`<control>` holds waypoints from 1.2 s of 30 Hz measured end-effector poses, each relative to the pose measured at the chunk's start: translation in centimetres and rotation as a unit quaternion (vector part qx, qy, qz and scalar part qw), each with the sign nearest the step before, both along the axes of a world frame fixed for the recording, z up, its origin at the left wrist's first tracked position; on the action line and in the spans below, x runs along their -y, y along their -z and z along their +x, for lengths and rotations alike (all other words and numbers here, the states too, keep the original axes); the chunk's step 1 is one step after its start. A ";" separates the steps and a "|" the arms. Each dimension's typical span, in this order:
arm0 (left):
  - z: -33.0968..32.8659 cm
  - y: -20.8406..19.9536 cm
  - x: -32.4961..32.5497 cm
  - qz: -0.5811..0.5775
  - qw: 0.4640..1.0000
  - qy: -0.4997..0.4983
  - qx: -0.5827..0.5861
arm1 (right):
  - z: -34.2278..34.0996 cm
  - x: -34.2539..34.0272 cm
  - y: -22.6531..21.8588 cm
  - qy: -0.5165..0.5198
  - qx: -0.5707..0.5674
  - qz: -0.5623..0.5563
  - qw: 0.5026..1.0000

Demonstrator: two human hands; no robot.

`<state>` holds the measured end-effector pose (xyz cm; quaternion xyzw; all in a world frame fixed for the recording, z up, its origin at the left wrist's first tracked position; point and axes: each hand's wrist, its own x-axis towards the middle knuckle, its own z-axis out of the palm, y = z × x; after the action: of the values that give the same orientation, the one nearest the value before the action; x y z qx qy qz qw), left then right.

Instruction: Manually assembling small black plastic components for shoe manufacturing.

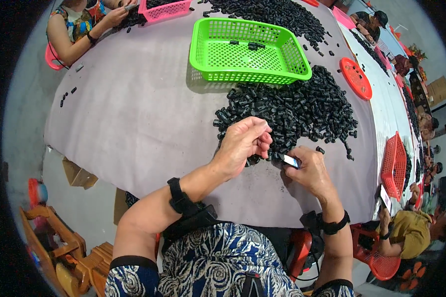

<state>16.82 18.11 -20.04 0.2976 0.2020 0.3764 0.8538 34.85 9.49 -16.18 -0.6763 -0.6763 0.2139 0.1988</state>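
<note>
My left hand (244, 145) is held over the near edge of a heap of small black cylindrical parts (312, 104), its fingers curled in a pinch. Whatever may be between those fingertips is hidden. To the right, my right hand (309, 171) is closed round a small flat tool (291, 161) with a white and blue end and a dark edge; its exact kind does not show. That end points left toward the left hand, and the two hands are apart. Behind the heap stands a bright green plastic basket (250, 76) with a few black parts in it.
A red round lid (355, 79) with a few parts lies right of the heap. More black parts (277, 15) spread behind the basket. A co-worker's arm (96, 32) is at far left beside a pink basket (166, 10). A red basket (394, 166) stands at the right.
</note>
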 end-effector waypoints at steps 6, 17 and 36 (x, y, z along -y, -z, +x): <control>0.1 0.0 -0.3 0.010 1.000 0.018 -0.003 | -0.4 -0.7 -0.4 0.021 -0.064 -0.022 0.997; 0.3 -0.1 0.3 0.018 1.000 0.003 0.005 | -4.0 -5.1 -1.0 0.116 -0.441 0.054 0.888; 0.1 -0.6 0.2 -0.008 1.000 0.004 0.010 | -3.0 -5.2 0.5 0.019 -0.480 0.052 0.875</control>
<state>16.96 17.91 -19.45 0.2883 0.1955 0.3745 0.8593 31.87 14.67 -16.70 -0.4917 -0.4947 0.4730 0.5383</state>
